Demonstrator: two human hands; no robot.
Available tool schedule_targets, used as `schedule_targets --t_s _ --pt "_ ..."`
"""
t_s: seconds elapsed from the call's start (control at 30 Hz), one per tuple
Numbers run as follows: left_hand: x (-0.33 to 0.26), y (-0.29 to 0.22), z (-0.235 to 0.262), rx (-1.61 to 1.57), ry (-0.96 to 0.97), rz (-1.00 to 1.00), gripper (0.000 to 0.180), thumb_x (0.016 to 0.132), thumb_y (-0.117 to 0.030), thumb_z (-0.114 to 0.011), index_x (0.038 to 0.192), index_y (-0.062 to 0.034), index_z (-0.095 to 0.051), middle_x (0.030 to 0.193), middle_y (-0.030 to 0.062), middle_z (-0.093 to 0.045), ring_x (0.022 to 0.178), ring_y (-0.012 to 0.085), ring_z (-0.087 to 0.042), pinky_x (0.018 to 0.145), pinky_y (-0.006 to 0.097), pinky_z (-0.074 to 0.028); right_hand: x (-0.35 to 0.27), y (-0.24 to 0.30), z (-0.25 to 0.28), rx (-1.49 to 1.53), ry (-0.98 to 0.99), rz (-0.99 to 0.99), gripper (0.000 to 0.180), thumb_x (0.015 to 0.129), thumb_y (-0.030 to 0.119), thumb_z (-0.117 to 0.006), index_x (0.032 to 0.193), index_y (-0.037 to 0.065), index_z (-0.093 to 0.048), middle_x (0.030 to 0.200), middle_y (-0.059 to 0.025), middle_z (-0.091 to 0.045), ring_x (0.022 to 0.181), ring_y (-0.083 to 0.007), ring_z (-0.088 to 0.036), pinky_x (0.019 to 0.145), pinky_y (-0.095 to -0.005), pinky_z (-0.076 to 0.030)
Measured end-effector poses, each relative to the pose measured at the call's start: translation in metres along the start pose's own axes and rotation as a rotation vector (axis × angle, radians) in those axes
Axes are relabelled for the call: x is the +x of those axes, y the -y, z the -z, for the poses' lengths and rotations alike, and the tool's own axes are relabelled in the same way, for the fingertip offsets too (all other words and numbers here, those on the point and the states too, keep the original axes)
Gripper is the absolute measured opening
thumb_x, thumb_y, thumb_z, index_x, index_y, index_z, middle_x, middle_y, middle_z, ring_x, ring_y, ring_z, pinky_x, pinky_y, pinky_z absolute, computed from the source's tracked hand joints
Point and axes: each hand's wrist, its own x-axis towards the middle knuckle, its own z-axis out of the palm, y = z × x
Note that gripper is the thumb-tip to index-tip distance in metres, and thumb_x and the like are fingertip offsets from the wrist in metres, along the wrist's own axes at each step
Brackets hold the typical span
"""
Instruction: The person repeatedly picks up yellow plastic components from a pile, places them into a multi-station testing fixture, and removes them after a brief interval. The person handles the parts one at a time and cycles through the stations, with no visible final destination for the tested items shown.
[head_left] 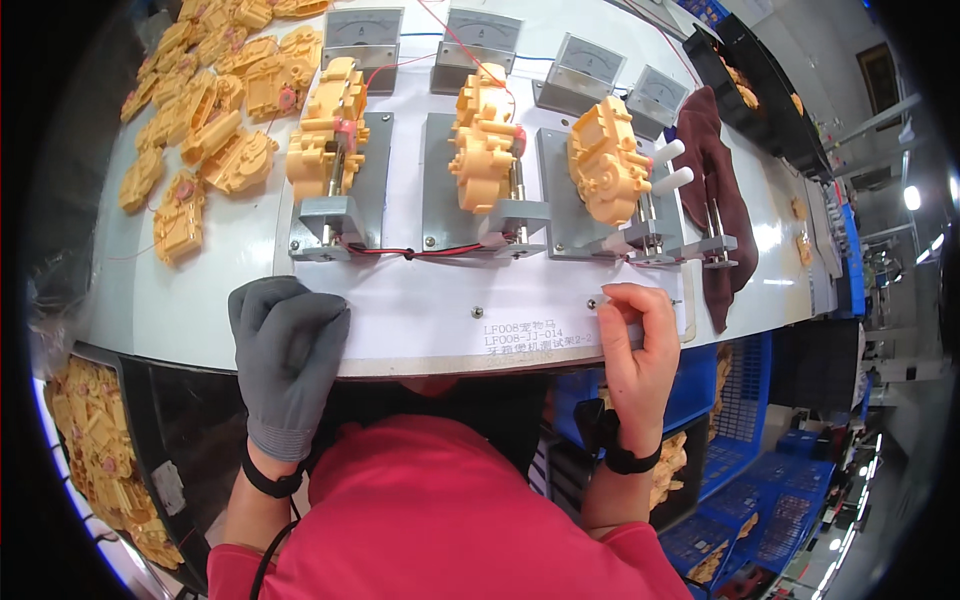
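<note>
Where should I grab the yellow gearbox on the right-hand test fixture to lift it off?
Probably grip the right-hand yellow gearbox across its left and right edges, coming from above. It stands high above its grey fixture plate, and white handles crowd its right side.

I looked down on a white workbench (420, 310) whose near edge curved across the view. Blue plastic crates (760, 480) stood on the floor beyond its right corner, and bright lamps (911, 197) glared at far right.
</note>
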Motion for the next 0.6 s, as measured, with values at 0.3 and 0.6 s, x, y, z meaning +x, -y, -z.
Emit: schedule_targets --t_s 0.3,0.6 --pt "0.012 -0.017 0.019 -0.048 0.022 -0.043 0.027 0.078 -0.003 -0.076 0.103 -0.0056 -0.068 0.099 0.0088 -0.061 0.104 0.0298 -0.055 0.090 0.038 -0.046 0.005 0.001 0.000 0.280 -0.240 -0.074 0.040 0.085 0.003 -0.074 0.120 0.004 -0.056 0.117 -0.0079 -0.058 0.099 -0.0165 -0.055 0.088 -0.0324 -0.044" --pt "0.170 -0.149 -0.004 0.311 0.458 -1.037 0.048 0.075 -0.006 -0.074 0.122 -0.0098 -0.062 0.115 0.0099 -0.062 0.112 0.0323 -0.057 0.096 0.042 -0.047 0.030 0.002 -0.007 0.184 -0.310 0.138 0.031 0.085 0.004 -0.075 0.113 0.006 -0.061 0.102 -0.0060 -0.060 0.087 -0.0197 -0.057 0.080 -0.0333 -0.049"
